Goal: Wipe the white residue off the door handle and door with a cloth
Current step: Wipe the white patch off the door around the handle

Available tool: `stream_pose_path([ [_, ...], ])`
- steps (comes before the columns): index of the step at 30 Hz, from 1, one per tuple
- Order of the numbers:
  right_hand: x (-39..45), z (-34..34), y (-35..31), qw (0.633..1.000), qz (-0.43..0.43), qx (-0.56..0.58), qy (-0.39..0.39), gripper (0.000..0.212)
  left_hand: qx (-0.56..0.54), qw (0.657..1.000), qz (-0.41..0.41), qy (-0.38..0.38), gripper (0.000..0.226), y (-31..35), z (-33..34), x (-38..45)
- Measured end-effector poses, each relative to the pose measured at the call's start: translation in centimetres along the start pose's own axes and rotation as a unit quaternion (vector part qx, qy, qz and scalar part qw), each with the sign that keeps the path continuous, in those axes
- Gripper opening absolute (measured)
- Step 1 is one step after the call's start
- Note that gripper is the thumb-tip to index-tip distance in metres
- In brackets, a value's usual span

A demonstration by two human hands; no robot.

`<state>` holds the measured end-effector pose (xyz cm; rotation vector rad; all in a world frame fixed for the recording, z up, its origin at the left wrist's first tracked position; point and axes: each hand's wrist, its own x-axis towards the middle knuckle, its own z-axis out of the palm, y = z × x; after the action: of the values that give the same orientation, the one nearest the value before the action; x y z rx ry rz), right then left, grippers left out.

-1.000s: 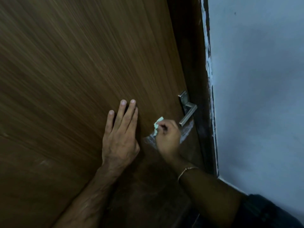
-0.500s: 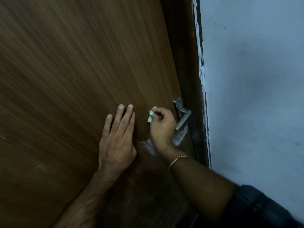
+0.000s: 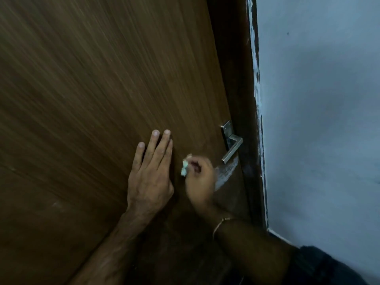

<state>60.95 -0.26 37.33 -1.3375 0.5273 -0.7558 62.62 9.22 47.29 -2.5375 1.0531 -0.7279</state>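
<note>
Wooden door (image 3: 102, 99): left hand (image 3: 150, 177) flat, fingers straight; right hand (image 3: 200, 179) curled, pinching cloth (image 3: 185, 166) beside handle (image 3: 232, 149)

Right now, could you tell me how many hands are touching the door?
2: the left hand rests flat on the door; the right hand, gripping the cloth, rubs below the handle.

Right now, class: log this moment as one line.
left hand flat on door | right hand pinches cloth | residue below handle
</note>
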Motion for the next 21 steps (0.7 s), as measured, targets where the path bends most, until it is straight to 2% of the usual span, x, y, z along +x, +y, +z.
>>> stream_pose_path([
  [2,-2.6,0.1,2.8,0.997,0.055,-0.043,-0.019,0.025,0.003,1.0,0.001,0.005,0.085,0.0,0.0,-0.1],
  [4,-2.6,0.0,3.6,0.996,0.073,-0.05,-0.024,0.024,0.002,1.0,0.002,0.01,0.084,0.1,0.1,-0.2],
  [9,0.6,-0.1,0.9,1.0,-0.01,-0.007,0.023,0.022,0.008,1.0,-0.001,0.018,0.083,0.2,0.2,-0.2],
  [11,-0.9,0.0,3.0,0.999,0.032,-0.005,0.018,0.023,0.004,1.0,0.003,0.019,0.081,0.2,0.2,-0.2],
  [14,-2.6,-0.1,6.0,0.986,0.165,0.002,0.025,0.023,0.008,1.0,0.004,0.014,0.081,0.0,0.2,-0.3],
  [16,-1.0,-0.2,5.0,0.986,0.154,0.0,0.062,0.02,0.013,1.0,0.006,0.004,0.085,0.0,0.2,-0.3],
  [19,1.3,-0.1,2.7,0.992,0.083,0.043,0.079,0.021,0.02,1.0,0.007,0.004,0.085,0.1,0.2,-0.3],
  [21,0.8,-0.2,4.2,0.988,0.115,0.043,0.092,0.02,0.022,1.0,0.006,0.002,0.084,0.2,0.2,-0.2],
])
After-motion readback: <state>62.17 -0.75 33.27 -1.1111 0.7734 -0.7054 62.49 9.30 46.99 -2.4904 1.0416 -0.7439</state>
